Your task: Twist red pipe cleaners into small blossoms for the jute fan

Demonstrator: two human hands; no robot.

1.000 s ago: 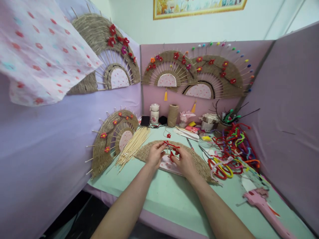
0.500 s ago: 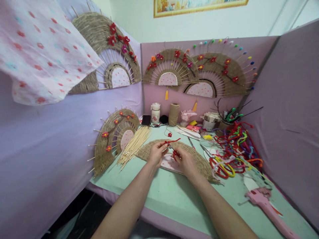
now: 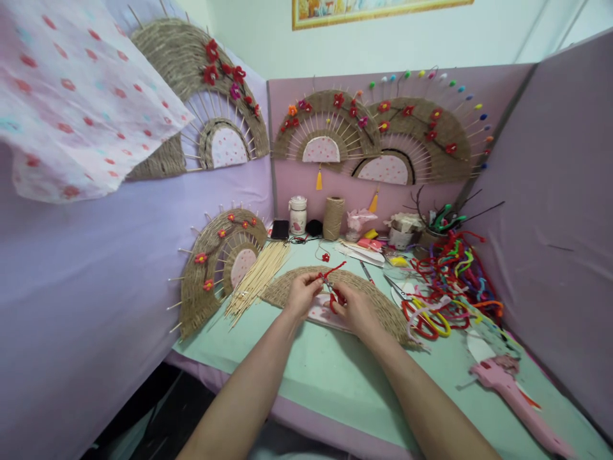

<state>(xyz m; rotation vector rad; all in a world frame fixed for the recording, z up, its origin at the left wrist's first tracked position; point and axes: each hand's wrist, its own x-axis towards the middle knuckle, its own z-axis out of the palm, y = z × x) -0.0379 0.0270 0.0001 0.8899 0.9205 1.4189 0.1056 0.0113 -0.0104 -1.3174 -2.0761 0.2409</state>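
In the head view my left hand [image 3: 305,294] pinches a red pipe cleaner [image 3: 337,268], whose free end points up and to the right. My right hand [image 3: 357,308] grips small red-handled scissors [image 3: 336,299], their blades at the pipe cleaner close to my left fingertips. Beneath both hands lies a half-round twine fan [image 3: 383,306] with a pink dotted cloth centre [image 3: 323,311]. A small red flower [image 3: 325,257] rests just beyond the fan's upper edge.
Bamboo sticks [image 3: 258,281] lie left of the fan. To the right are larger scissors [image 3: 426,318], a heap of coloured pipe cleaners [image 3: 460,275] and a pink glue gun [image 3: 514,393]. A twine spool [image 3: 334,218] and a white bottle [image 3: 297,216] stand behind.
The red pipe cleaner's free end now tilts more steeply upward. The scissors' handles have shifted slightly in my right hand, and the view has moved a little.
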